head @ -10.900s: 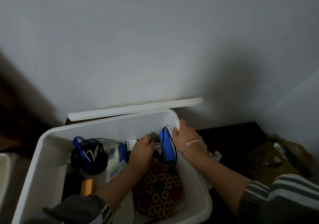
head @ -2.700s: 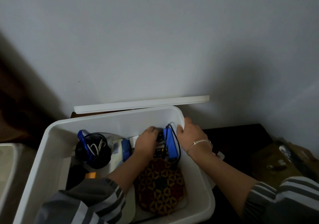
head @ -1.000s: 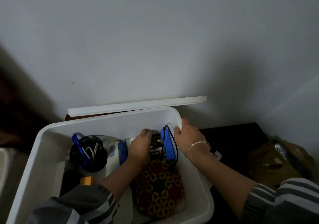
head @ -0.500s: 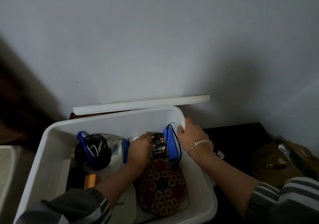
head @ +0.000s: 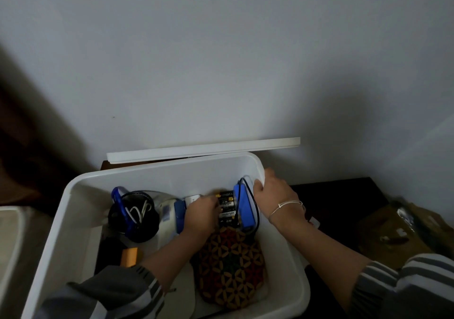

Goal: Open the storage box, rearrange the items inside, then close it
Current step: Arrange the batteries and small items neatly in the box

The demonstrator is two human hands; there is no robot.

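Observation:
The white storage box (head: pixel 81 222) stands open, and its lid (head: pixel 204 150) leans on the wall behind it. My left hand (head: pixel 200 216) is inside the box, its fingers curled on a black-and-gold battery pack (head: pixel 227 208). To the right of the pack, a blue power bank (head: pixel 242 206) wrapped in a black cable stands on edge. My right hand (head: pixel 272 193) grips the box's right rim beside the power bank. A patterned round pouch (head: pixel 231 267) lies below both hands.
On the left side of the box are a black cup (head: pixel 134 218) holding a blue item and white cables, a white-and-blue device (head: pixel 169 214) and an orange item (head: pixel 129 257). A dark tabletop (head: pixel 339 203) and brown clutter (head: pixel 398 230) lie to the right. A white wall stands behind.
The battery pack has come into view between my left hand and the blue power bank, and my left hand has slid slightly left. My right hand stays on the rim.

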